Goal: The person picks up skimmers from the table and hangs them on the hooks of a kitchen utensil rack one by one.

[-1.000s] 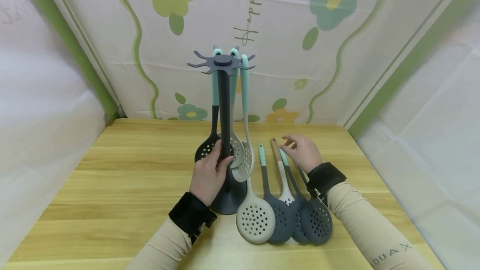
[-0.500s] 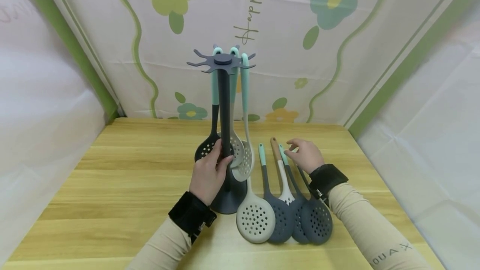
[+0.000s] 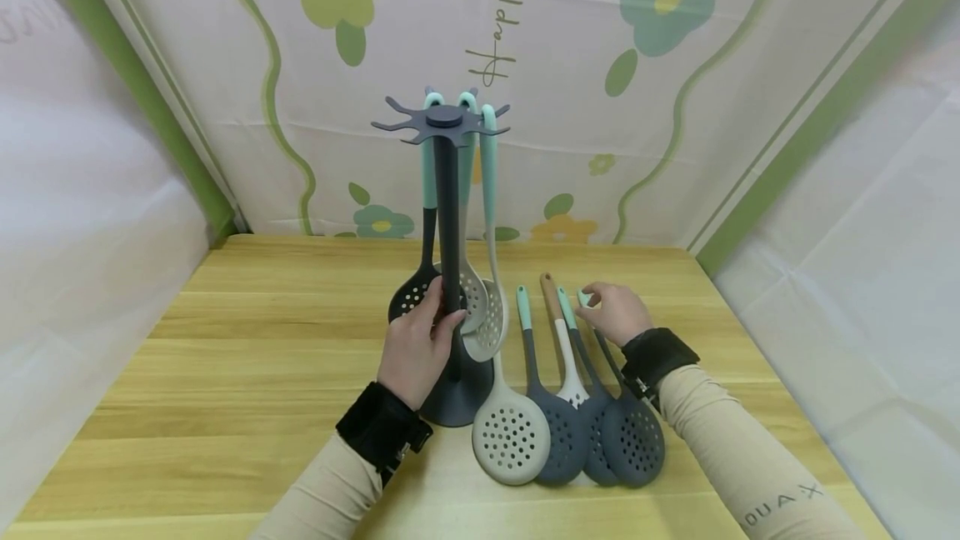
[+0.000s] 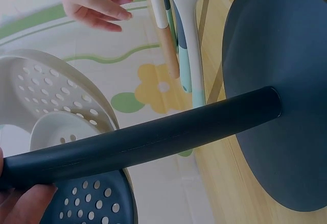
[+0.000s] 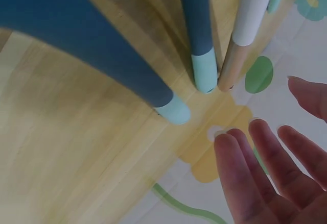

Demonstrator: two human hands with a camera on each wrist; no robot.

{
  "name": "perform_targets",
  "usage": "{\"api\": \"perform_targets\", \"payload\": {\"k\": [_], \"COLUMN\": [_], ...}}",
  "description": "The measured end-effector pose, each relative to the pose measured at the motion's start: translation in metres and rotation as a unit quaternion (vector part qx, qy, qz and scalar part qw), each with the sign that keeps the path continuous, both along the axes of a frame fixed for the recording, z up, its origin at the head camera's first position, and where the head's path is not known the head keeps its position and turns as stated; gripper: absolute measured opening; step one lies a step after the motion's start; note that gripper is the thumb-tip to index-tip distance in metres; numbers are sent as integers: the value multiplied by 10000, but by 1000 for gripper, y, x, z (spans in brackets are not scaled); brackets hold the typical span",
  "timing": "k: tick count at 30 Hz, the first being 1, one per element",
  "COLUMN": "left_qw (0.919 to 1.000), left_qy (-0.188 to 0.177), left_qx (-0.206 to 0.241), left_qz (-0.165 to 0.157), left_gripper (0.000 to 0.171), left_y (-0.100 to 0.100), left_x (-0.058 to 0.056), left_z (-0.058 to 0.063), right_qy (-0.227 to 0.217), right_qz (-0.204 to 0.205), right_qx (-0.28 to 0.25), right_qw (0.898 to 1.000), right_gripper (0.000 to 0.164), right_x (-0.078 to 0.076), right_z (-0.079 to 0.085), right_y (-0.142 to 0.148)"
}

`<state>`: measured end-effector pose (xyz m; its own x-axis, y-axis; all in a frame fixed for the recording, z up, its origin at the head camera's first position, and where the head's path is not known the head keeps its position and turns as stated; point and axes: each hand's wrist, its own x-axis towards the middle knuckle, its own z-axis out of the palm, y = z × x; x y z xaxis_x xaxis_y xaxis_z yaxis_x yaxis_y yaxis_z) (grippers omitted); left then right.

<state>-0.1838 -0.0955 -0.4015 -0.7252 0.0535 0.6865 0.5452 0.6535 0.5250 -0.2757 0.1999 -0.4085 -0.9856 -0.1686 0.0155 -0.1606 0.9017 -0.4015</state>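
While the left hand (image 3: 415, 354) holds the black stand (image 3: 447, 215), the right hand (image 3: 617, 315), grip loosely parted and empty, is nearer the rightmost dark skimmer (image 3: 633, 442), which lies on the worktop (image 3: 225, 373), handle pointing away, mint end just beside the fingertips (image 5: 227, 147).

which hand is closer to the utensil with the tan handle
Right. The right hand is a little to the right of the tan handle; the left hand grips the stand's pole, farther off to its left.
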Motion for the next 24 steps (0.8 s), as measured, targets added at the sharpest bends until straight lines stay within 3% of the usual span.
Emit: {"api": "perform_targets", "payload": {"k": [24], "left_qw": [9999], "left_qy": [69], "left_qx": [-39], "left_qz": [75], "left_gripper": [40], "left_y": [0], "left_x": [-1], "left_z": [-2], "right_qy": [-582], "right_qz": [-45], "right_qx": [462], "right_qw": [9972], "right_gripper": [48], "right_x": [-4], "right_z": [-19], "right_y": [18]}}
